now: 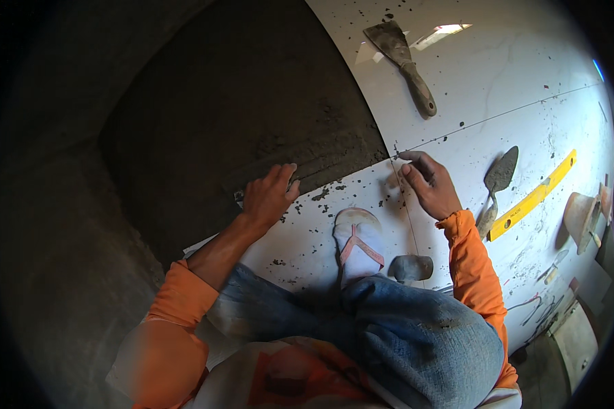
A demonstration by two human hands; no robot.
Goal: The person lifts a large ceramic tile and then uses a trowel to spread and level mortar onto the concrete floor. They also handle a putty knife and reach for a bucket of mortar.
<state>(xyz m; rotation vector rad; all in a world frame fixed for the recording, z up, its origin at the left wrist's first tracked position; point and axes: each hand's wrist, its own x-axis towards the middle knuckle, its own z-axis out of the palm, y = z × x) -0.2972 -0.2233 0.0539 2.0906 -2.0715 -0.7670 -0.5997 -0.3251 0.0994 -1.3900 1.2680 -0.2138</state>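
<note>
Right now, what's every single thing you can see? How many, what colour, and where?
Dark mortar bed: one, grey-brown, upper left
Glossy floor tiles: several, white, centre and right
Partly hidden flat tool: one, greyish, mortar's lower edge
Wide-bladed scraper: one, grey, top
Pointed metal trowel: one, grey, right
Long level-like bar: one, yellow, right of trowel
Pink-strapped sandal: one, pale, lower middle
Rounded block: one, dark, beside sandal
Flat-faced object, kind unclear: one, pinkish white, far right
Crumbs: many, dark, on tiles
Foot in sock: one, white, in sandal
Denim-covered legs: two, blue, bottom
Long sleeves: two, orange, lower left and right
Left hand: one, bare, grip on flat tool
Right hand: one, bare, above tiles
</note>
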